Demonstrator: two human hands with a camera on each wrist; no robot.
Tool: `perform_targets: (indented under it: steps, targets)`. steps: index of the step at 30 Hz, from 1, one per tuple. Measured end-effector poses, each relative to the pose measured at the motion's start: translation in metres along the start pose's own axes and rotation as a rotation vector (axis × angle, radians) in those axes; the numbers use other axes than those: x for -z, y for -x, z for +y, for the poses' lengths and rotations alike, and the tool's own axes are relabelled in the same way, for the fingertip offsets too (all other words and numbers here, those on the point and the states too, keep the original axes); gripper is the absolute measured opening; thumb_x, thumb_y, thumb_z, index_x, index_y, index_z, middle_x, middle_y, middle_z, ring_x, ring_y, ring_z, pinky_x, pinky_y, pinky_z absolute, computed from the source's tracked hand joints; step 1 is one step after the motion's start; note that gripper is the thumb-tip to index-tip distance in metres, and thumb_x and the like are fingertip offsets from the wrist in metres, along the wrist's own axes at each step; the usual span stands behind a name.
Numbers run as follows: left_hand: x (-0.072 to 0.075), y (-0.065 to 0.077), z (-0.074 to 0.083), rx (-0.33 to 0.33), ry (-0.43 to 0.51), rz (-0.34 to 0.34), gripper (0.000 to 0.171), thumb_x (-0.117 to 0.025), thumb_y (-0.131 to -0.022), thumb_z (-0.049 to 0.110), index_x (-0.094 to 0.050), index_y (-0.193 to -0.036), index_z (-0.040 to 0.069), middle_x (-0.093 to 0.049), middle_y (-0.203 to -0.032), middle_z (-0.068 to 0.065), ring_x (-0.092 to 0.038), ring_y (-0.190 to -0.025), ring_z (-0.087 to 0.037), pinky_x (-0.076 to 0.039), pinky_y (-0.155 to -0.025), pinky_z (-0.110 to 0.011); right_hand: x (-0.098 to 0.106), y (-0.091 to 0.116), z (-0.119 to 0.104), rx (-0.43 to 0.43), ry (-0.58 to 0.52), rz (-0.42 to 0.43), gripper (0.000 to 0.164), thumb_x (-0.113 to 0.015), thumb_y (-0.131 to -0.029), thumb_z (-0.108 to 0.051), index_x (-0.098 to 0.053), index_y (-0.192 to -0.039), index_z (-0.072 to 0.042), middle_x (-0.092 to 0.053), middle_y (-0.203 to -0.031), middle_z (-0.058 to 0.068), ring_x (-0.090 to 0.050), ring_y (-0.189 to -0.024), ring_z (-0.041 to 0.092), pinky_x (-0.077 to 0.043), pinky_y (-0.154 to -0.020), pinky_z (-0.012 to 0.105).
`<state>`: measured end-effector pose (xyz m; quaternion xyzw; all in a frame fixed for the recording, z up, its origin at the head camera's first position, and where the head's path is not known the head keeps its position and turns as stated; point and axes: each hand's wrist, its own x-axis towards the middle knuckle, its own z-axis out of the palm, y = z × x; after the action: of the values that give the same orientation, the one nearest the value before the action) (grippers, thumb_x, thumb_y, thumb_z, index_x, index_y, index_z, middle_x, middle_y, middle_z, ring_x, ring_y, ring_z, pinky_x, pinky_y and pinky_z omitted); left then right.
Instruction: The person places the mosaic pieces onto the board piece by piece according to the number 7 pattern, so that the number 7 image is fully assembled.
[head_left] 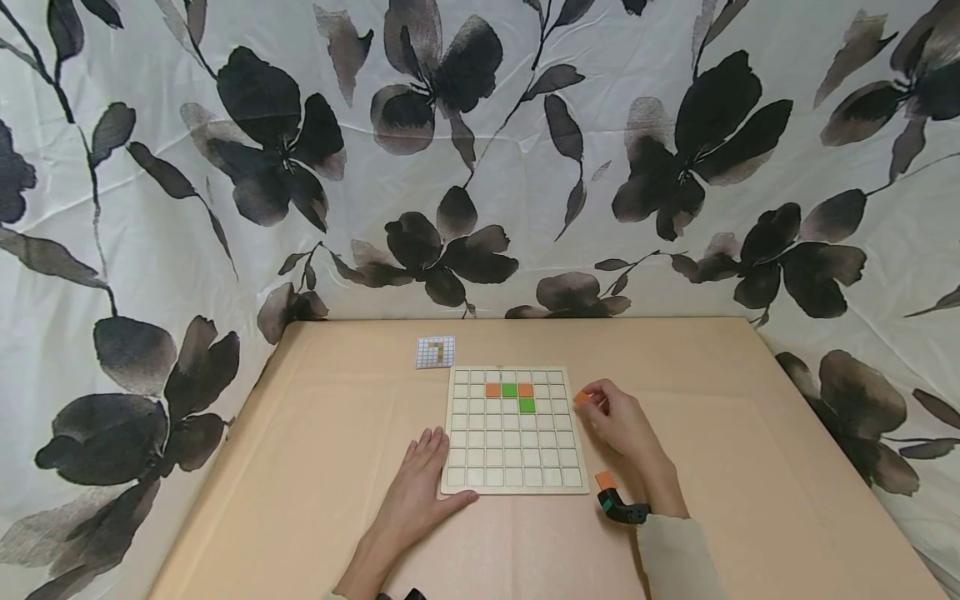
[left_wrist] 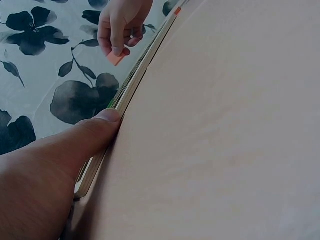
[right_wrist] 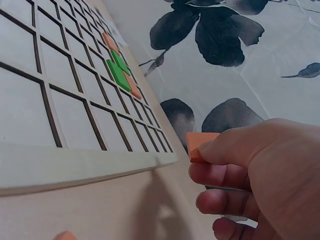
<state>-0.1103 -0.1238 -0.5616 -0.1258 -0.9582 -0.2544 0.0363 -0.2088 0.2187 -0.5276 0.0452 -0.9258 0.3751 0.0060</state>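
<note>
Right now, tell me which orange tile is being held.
The orange tile pinched in the right hand. Two other orange tiles sit in the board, flanking a green tile; the fourth orange tile lies near the board's lower right corner, unheld.

right sleeve: pale beige | right wrist device: black and green, curved

Behind the table there hangs a white cloth, which covers the whole background and also goes down along both sides. It is printed with big flowers in black and grey-brown, with thin stems and pointed leaves, and it is slightly wrinkled. The table has a smooth, light-wood surface, and its straight back edge stands close to the cloth. The light is rather soft.
</note>
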Motion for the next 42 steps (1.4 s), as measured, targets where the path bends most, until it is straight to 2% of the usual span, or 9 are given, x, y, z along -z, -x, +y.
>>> perform_targets:
  steps: [8, 18, 28, 42]
  targets:
    - [0.0, 0.0, 0.0, -0.003, 0.003, 0.007, 0.101, -0.068, -0.082, 0.067, -0.043, -0.149, -0.004, -0.038, -0.159, -0.019, -0.03, -0.152, -0.034, -0.022, -0.129, -0.049, -0.007, -0.001, -0.008, 0.053, -0.03, -0.013, 0.021, -0.063, -0.098, -0.018, -0.063, -0.118, -0.01, -0.064, -0.092, 0.003, -0.054, -0.076, 0.016, -0.046, -0.058, 0.02]
    - [0.0, 0.0, 0.0, 0.0, -0.006, 0.005, 0.101, -0.069, -0.082, 0.067, -0.044, -0.148, -0.004, -0.038, -0.159, -0.019, -0.03, -0.152, -0.034, -0.022, -0.129, -0.049, -0.016, 0.0, -0.018, 0.031, -0.034, -0.039, 0.02, -0.066, -0.097, -0.022, -0.063, -0.115, -0.014, -0.063, -0.092, 0.001, -0.055, -0.079, 0.017, -0.049, -0.06, 0.018]
    - [0.0, 0.0, 0.0, -0.005, -0.007, 0.01, 0.101, -0.069, -0.081, 0.066, -0.043, -0.148, -0.004, -0.038, -0.159, -0.02, -0.03, -0.152, -0.034, -0.022, -0.129, -0.049, -0.023, -0.002, -0.025, 0.073, -0.051, -0.043, 0.018, -0.069, -0.096, -0.023, -0.064, -0.111, -0.014, -0.065, -0.091, -0.001, -0.056, -0.079, 0.015, -0.051, -0.063, 0.017]
    - [0.0, 0.0, 0.0, 0.006, -0.007, 0.003, 0.102, -0.07, -0.081, 0.066, -0.042, -0.149, -0.004, -0.037, -0.16, -0.019, -0.029, -0.153, -0.033, -0.021, -0.129, -0.047, -0.035, -0.002, -0.035, 0.076, -0.037, -0.091, 0.015, -0.069, -0.095, -0.022, -0.067, -0.109, -0.016, -0.066, -0.089, -0.004, -0.056, -0.077, 0.014, -0.049, -0.062, 0.019]
